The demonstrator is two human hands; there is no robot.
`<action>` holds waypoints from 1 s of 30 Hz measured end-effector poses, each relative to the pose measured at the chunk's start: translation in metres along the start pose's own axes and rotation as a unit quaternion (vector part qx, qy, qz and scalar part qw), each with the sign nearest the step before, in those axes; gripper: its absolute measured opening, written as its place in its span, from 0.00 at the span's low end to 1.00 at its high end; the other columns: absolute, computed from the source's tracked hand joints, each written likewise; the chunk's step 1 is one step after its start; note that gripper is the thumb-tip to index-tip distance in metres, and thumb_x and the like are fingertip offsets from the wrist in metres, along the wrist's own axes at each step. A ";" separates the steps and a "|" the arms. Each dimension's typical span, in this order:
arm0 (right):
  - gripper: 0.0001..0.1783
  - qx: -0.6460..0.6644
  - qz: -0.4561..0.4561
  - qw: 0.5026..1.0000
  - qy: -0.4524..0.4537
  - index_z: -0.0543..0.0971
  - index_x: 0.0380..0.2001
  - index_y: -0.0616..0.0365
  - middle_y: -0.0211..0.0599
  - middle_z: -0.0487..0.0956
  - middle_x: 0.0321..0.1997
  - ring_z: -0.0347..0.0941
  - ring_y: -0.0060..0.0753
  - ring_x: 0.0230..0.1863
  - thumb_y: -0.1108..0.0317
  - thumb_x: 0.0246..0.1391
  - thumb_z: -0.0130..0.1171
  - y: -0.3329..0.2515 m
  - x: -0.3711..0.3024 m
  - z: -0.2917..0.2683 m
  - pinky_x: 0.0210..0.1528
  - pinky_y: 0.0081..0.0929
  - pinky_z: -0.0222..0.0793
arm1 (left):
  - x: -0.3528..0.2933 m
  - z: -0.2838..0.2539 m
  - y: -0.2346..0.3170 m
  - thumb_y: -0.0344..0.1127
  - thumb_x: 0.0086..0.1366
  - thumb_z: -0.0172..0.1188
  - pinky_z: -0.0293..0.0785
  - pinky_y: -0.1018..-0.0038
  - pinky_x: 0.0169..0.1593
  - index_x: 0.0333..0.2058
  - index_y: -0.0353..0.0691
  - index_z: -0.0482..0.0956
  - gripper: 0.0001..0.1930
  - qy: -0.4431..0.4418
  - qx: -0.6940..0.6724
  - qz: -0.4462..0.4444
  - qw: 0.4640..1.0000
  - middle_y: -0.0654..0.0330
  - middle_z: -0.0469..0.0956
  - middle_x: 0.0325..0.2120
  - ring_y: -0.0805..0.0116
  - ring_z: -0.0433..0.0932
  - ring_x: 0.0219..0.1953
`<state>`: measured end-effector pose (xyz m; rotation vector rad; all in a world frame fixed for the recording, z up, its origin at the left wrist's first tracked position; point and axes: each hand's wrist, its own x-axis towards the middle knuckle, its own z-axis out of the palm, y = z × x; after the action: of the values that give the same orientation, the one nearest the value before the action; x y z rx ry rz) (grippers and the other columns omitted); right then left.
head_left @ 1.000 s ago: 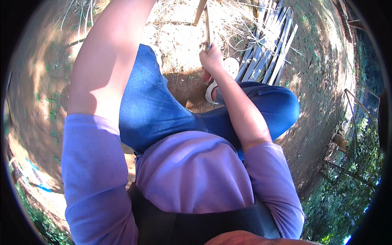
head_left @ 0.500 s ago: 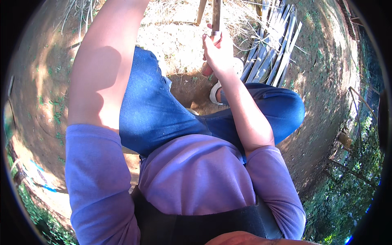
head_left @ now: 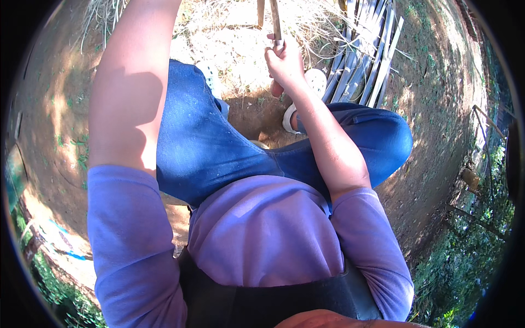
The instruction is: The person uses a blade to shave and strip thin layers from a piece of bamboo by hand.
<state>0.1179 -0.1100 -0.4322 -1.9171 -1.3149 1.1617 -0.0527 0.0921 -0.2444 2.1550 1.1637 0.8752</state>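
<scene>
My right hand [head_left: 288, 64] is closed around the wooden handle [head_left: 276, 88] of a knife, out in front of my knees. The narrow blade [head_left: 276, 23] rises from a metal collar at the fist and reaches the top edge of the view. Just left of it, a thin brownish strip [head_left: 261, 12] comes down from the top edge; what it belongs to is cut off. My left forearm [head_left: 131, 71] stretches forward past the upper edge, so the left hand is out of sight.
Pale, curly shavings [head_left: 235, 16] cover the ground ahead. To the right lies a bundle of long dark and light strips [head_left: 361, 60]. My bent legs in blue jeans [head_left: 202, 136] flank the work, with a white clog [head_left: 316, 82] near the right hand. Green plants [head_left: 465, 262] grow at far right.
The knife has tilted, its blade end swinging left, and my right hand has shifted slightly left. My left forearm has also moved a little left.
</scene>
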 end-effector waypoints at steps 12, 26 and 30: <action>0.24 0.010 0.080 0.996 -0.042 0.75 0.53 0.64 0.46 0.81 0.30 0.80 0.35 0.23 0.70 0.51 0.53 0.001 -0.004 0.002 0.28 0.31 0.77 | 0.002 -0.001 0.002 0.38 0.68 0.57 0.72 0.67 0.46 0.41 0.39 0.71 0.11 -0.011 -0.010 0.002 1.000 0.55 0.75 0.34 0.64 0.75 0.39; 0.23 -0.010 0.096 0.994 -0.051 0.73 0.56 0.58 0.41 0.81 0.30 0.77 0.29 0.19 0.66 0.57 0.52 0.041 0.014 0.024 0.29 0.31 0.77 | -0.002 -0.013 -0.020 0.38 0.66 0.58 0.72 0.69 0.43 0.38 0.39 0.73 0.09 0.024 -0.034 0.014 0.999 0.60 0.74 0.31 0.70 0.72 0.36; 0.24 -0.055 0.173 0.980 -0.085 0.73 0.58 0.54 0.39 0.81 0.30 0.77 0.28 0.20 0.65 0.57 0.53 0.061 0.020 0.021 0.31 0.30 0.77 | -0.009 -0.022 -0.021 0.36 0.66 0.58 0.72 0.70 0.41 0.37 0.39 0.73 0.07 -0.004 -0.053 -0.022 0.998 0.62 0.73 0.29 0.71 0.72 0.33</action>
<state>0.1306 -0.1153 -0.4982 -2.2328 -1.1803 1.4758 -0.0838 0.0981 -0.2476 2.0390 1.1296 0.8882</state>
